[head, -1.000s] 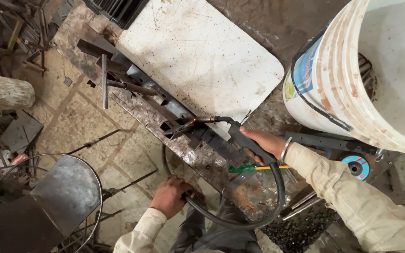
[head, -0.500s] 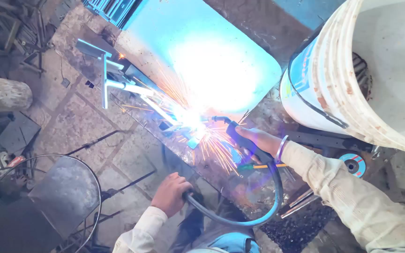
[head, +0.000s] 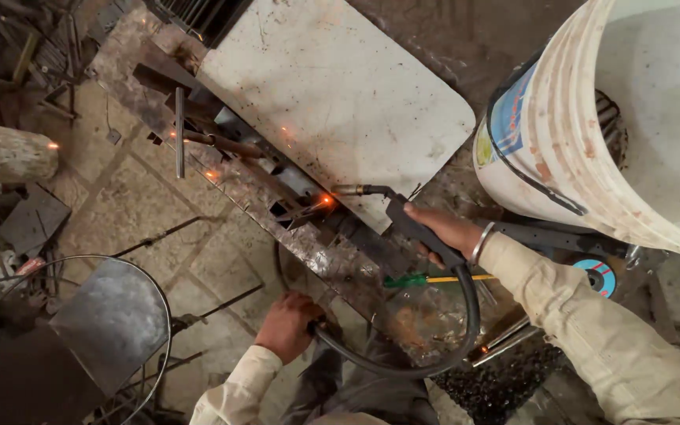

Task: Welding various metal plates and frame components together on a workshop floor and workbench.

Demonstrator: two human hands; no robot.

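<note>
Head view, right hand: my right hand (head: 444,230) is wrapped tight around the dark grip of the welding torch (head: 403,216), fingers curled under it and out of sight; only knuckles and thumb show.
Torch tip: the nozzle points left at the steel frame (head: 277,206), an orange glow sitting just beside its end; whether the tip touches the metal I cannot tell.
Left hand: my left hand (head: 286,324) is closed over the black hose (head: 466,315) low down, at the edge of the frame; my fingertips are hidden beneath.
Hose: it loops from my left hand round to the torch grip, passing over my lap.
White panel: the white panel (head: 340,94) lies behind the frame, its top cut off.
Bucket: a big white bucket (head: 560,157) fills the right corner, mostly cropped.
Screwdriver: a green-handled tool (head: 419,279) lies partly under my right wrist.
Floor clutter: dark scrap at left, too dim to name.
</note>
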